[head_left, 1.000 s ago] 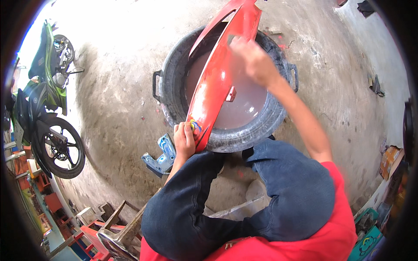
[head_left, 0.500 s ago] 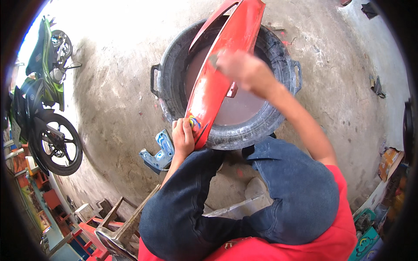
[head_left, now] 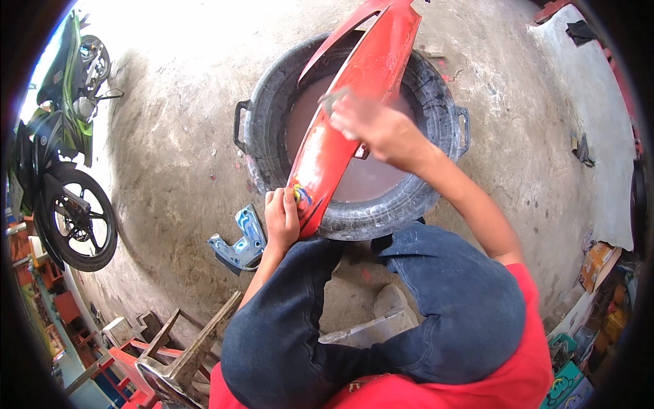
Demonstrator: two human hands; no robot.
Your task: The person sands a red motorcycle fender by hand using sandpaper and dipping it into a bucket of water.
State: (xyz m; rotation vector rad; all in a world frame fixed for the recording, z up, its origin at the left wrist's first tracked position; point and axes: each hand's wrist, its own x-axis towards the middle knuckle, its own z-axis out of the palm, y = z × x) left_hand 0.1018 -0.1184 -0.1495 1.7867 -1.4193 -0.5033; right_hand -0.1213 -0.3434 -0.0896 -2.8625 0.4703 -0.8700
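A long red motorcycle fairing panel (head_left: 381, 58) lies slanted across a round black tub (head_left: 381, 221) that holds murky pinkish water. My left hand (head_left: 281, 217) grips the panel's near end by its edge, beside a small blue and yellow patch. Over the middle of the panel, my right hand (head_left: 381, 129) presses a grey-green piece of sandpaper (head_left: 332, 100) against the red surface; the fingers are blurred by motion. Pale, shiny wet areas show on the panel below that hand.
A blue and white plastic piece (head_left: 242, 238) lies on the concrete floor left of the tub. Farther left stands a green and black motorcycle (head_left: 68, 170). Wooden stool parts (head_left: 194, 347) sit at lower left, and boxes (head_left: 599, 266) line the right side.
My right hand has shifted slightly down and left along the panel with the sandpaper. My left hand keeps its grip. The whole view has shifted slightly.
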